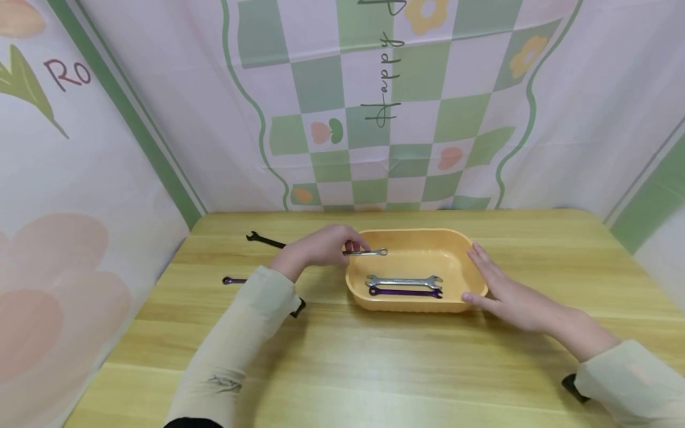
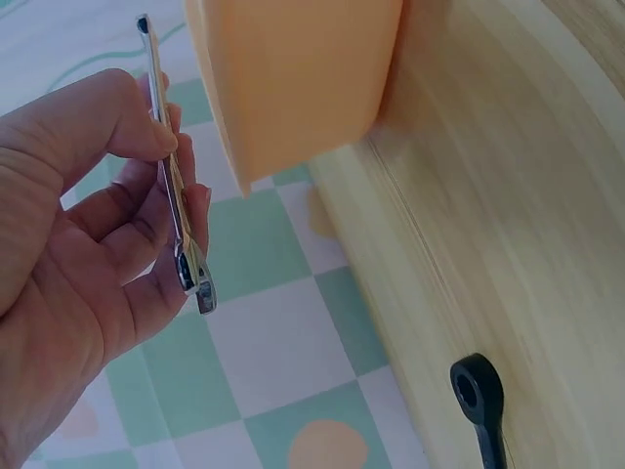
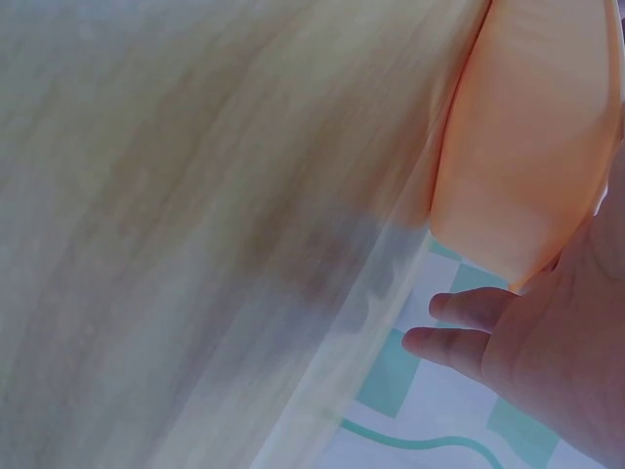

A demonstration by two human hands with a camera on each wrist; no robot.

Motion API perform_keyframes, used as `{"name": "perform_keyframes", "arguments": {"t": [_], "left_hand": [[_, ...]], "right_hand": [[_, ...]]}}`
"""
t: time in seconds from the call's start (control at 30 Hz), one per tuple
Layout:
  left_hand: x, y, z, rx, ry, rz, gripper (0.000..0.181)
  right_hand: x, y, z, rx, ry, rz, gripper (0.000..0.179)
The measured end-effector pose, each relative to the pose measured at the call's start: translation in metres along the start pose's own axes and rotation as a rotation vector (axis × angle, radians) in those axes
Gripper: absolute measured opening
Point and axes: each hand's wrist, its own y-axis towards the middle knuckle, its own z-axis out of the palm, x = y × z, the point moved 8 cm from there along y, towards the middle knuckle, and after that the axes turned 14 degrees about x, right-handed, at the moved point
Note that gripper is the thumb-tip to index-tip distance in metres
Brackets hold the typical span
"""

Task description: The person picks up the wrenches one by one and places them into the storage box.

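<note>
My left hand pinches a silver combination wrench between thumb and fingers. Its ring end reaches over the left side of a yellow-orange plastic basin. The left wrist view shows this silver wrench clear of the basin wall. Inside the basin, a silver double open-end wrench lies beside a purple combination wrench. At the basin's right end my right hand rests on the rim, thumb at the front corner and fingers extended farther back.
On the wooden table, left of the basin, lie a black wrench and another purple wrench, both partly hidden by the left hand and arm. A patterned cloth hangs behind the table's far edge.
</note>
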Motion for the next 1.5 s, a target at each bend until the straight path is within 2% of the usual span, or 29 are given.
{"name": "perform_keyframes", "arguments": {"t": [0.73,0.97,1.5], "left_hand": [[-0.019,0.018,0.008,0.001,-0.032,0.046,0.046],[-0.025,0.028,0.012,0.009,-0.021,0.069,0.042],[-0.038,0.046,0.022,0.008,0.006,0.078,0.044]], "right_hand": [[0.003,-0.001,0.000,-0.004,0.007,-0.006,0.095],[0.004,-0.001,-0.001,-0.007,0.007,-0.007,0.095],[0.004,-0.002,0.000,-0.009,0.003,0.000,0.095]]}}
